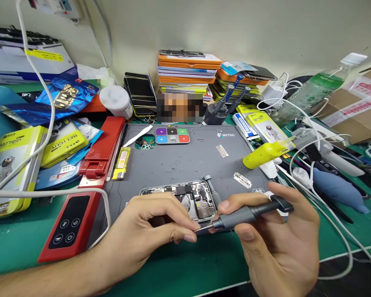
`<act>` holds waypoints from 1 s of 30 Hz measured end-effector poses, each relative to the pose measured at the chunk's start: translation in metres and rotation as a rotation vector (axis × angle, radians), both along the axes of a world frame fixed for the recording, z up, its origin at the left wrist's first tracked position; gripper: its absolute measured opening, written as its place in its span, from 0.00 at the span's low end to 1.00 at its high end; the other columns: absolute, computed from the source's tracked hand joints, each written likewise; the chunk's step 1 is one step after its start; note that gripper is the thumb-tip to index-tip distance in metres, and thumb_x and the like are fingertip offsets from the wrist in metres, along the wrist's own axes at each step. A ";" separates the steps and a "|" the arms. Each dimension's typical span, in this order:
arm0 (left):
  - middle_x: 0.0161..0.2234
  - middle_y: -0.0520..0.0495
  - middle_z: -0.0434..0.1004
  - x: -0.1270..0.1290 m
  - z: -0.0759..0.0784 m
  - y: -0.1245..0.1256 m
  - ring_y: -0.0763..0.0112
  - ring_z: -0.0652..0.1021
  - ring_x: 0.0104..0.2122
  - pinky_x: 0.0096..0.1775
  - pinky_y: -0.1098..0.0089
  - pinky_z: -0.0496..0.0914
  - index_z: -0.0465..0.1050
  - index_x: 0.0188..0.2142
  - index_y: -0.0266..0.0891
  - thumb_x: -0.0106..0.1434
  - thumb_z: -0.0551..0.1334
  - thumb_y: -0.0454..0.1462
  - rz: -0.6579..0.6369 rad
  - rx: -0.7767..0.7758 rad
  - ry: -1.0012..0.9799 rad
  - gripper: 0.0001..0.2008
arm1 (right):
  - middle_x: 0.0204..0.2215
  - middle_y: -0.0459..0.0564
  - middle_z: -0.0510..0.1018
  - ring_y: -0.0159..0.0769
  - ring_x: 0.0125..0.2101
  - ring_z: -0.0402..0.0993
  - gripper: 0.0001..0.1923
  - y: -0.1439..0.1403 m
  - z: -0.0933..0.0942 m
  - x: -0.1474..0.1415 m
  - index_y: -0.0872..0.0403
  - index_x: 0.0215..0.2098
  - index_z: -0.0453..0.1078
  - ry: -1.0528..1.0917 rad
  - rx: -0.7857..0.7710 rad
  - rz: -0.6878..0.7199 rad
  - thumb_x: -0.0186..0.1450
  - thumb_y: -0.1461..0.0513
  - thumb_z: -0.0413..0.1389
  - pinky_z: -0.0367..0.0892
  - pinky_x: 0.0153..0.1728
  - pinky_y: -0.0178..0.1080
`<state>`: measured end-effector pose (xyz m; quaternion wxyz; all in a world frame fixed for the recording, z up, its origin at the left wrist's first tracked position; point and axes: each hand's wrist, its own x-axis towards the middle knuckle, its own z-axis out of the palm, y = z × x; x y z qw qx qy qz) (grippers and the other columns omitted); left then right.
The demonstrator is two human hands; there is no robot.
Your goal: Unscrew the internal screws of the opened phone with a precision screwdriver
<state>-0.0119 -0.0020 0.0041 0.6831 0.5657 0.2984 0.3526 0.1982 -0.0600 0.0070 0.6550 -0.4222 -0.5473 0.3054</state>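
Observation:
My right hand (pixel 275 239) holds a dark grey precision screwdriver (pixel 239 216) with a knurled handle, its thin shaft pointing left. The thumb and forefinger of my left hand (pixel 160 225) are pinched together at the screwdriver's tip. Whether a tiny screw sits between those fingertips cannot be made out. Just behind both hands lies an opened phone (pixel 204 200), its circuit boards and metal parts exposed; my left hand hides its lower left part. A second grey screwdriver (pixel 212 189) rests against the phone's right edge.
Under the phone is a grey work mat (pixel 179 165). It carries a razor blade (pixel 243 180), a yellow bottle (pixel 262 156), a battery (pixel 122 163) and a colored-square tray (pixel 172 136). A red device (pixel 71 222) stands left, with white cables (pixel 336 247) at right.

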 end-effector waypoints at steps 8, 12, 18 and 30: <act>0.35 0.56 0.88 -0.002 -0.002 -0.001 0.78 0.82 0.33 0.36 0.82 0.74 0.90 0.37 0.48 0.67 0.76 0.30 0.000 0.027 0.006 0.08 | 0.39 0.47 0.86 0.34 0.38 0.84 0.25 0.001 -0.001 0.001 0.42 0.66 0.68 0.016 -0.027 0.013 0.75 0.68 0.60 0.86 0.35 0.33; 0.36 0.57 0.89 -0.002 -0.003 -0.001 0.79 0.82 0.34 0.36 0.82 0.74 0.90 0.37 0.48 0.67 0.76 0.31 -0.011 0.034 0.005 0.08 | 0.40 0.48 0.86 0.35 0.38 0.84 0.25 0.002 -0.001 0.001 0.43 0.67 0.68 0.009 -0.024 0.023 0.75 0.67 0.60 0.88 0.39 0.37; 0.35 0.56 0.89 -0.001 -0.003 -0.002 0.77 0.84 0.35 0.39 0.81 0.75 0.90 0.37 0.49 0.66 0.77 0.31 0.004 0.077 -0.006 0.07 | 0.38 0.47 0.87 0.32 0.34 0.84 0.23 0.001 0.002 0.002 0.40 0.65 0.70 0.029 -0.058 0.015 0.74 0.64 0.62 0.85 0.35 0.31; 0.36 0.55 0.90 -0.001 -0.002 -0.003 0.77 0.85 0.36 0.42 0.82 0.76 0.91 0.38 0.49 0.66 0.77 0.32 0.000 0.103 -0.016 0.08 | 0.37 0.45 0.86 0.34 0.32 0.85 0.23 0.001 0.003 0.003 0.37 0.65 0.69 0.046 -0.113 0.030 0.74 0.61 0.63 0.85 0.36 0.34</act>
